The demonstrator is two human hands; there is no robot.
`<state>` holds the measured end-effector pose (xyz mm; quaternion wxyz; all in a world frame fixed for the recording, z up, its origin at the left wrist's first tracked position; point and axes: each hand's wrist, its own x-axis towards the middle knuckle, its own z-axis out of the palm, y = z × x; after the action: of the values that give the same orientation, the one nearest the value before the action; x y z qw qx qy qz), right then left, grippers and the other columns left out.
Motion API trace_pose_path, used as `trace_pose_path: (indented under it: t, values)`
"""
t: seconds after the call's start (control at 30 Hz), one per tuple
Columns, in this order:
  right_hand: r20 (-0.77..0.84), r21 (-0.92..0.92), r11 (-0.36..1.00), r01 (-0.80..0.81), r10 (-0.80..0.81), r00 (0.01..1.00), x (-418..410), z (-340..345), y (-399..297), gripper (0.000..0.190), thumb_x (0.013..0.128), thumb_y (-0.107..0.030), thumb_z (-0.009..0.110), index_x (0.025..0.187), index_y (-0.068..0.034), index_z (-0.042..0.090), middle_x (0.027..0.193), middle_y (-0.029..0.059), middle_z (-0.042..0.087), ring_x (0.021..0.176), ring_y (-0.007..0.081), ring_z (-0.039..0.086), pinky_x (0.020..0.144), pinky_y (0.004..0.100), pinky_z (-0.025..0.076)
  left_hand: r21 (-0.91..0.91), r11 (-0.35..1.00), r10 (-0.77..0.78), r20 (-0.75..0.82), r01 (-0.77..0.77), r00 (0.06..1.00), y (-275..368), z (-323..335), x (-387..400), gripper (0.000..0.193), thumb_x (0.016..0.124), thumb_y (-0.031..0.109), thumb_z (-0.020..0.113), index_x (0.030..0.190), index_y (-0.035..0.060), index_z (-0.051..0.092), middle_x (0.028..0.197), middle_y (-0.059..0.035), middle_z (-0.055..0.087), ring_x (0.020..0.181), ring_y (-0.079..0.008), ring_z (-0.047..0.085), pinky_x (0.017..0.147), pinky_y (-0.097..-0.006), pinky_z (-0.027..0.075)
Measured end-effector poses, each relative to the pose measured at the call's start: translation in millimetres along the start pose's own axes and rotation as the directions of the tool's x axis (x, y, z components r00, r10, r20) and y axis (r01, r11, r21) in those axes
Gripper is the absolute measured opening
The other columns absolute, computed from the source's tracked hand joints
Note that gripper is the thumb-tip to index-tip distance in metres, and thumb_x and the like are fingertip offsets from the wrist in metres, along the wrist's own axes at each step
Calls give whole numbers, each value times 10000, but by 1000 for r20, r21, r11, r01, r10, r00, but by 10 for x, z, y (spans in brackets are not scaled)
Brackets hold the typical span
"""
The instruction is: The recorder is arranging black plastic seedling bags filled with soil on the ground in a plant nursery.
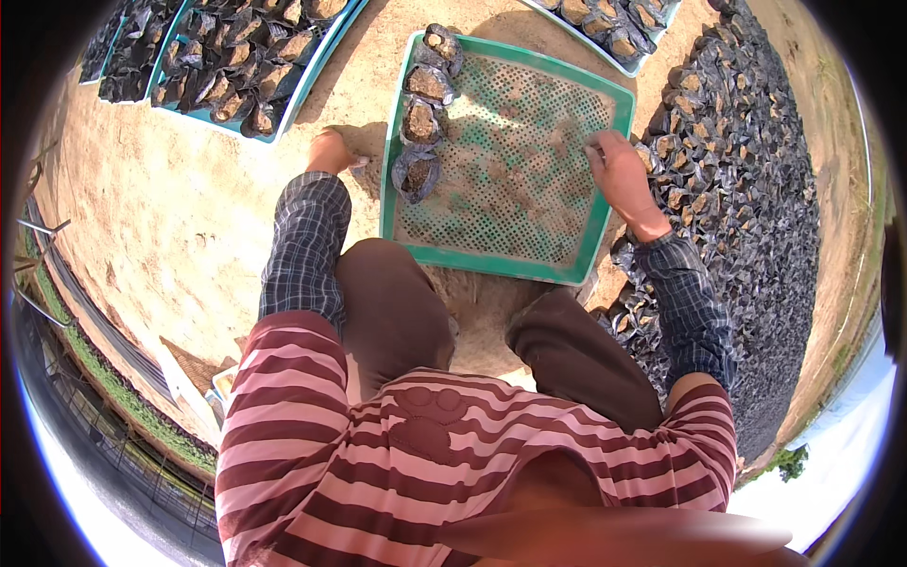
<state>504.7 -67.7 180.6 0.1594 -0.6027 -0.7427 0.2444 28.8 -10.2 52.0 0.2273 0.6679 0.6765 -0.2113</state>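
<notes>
A green perforated plastic tray point(517, 269) lies on the ground before my knees. Along its left side stands a row of several black plastic nursery bags filled with soil, the closest being an open-mouthed bag point(417, 176). My left hand point(330, 152) hangs over the sand left of the tray, apart from it. Its thumb points toward the tray, while its fingers are mostly hidden from above. Over the tray's right rim is my right hand point(622, 173), fingers loosely bent and nothing visible in them. Whether it touches the rim is unclear.
A blue tray point(312, 78) packed with filled bags stands at upper left, with more bags beyond it. Another light-blue tray point(633, 69) of bags sits at the top right. A broad bed of filled black bags point(737, 184) runs along my right side. Sandy ground point(177, 191) stretches left.
</notes>
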Motion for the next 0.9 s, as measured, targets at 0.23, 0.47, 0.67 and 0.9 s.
trace_pose_path:
  t: [0.23, 0.47, 0.67, 0.9]
  values:
    - [31, -122, 923, 365, -364, 931, 1335, 868, -992, 389, 832, -222, 675, 1120, -1, 533, 1120, 187, 557, 1065, 353, 543, 910, 440, 468, -17, 1000, -14, 64, 15, 998, 99, -38, -15, 838, 580, 496, 882, 1114, -88, 604, 1053, -199, 665, 997, -288, 649, 841, -367, 518]
    - [24, -313, 927, 207, -210, 977, 1748, 1601, -1280, 264, 833, -183, 633, 1027, -25, 549, 1037, 154, 590, 992, 315, 579, 846, 437, 482, -37, 996, -81, 51, 83, 995, 50, -84, -69, 939, 548, 480, 902, 1177, -108, 529, 1092, -217, 651, 1040, -321, 633, 860, -382, 519]
    - [-22, -413, 900, 136, -159, 987, 1896, 1700, -933, 137, 830, -97, 580, 949, -45, 538, 870, 140, 637, 822, 328, 635, 714, 442, 514, -29, 997, -73, 108, 76, 991, 180, -187, -33, 855, 578, 505, 876, 1150, -65, 596, 1113, -161, 650, 1047, -296, 629, 837, -369, 525]
    - [44, -332, 906, 262, -262, 964, 1643, 1264, -946, 117, 829, -81, 571, 931, -31, 544, 853, 163, 638, 804, 338, 646, 689, 448, 525, 5, 998, -61, 92, 60, 994, 60, -43, -27, 933, 560, 512, 886, 1160, -118, 550, 1066, -210, 653, 1003, -321, 645, 829, -385, 531]
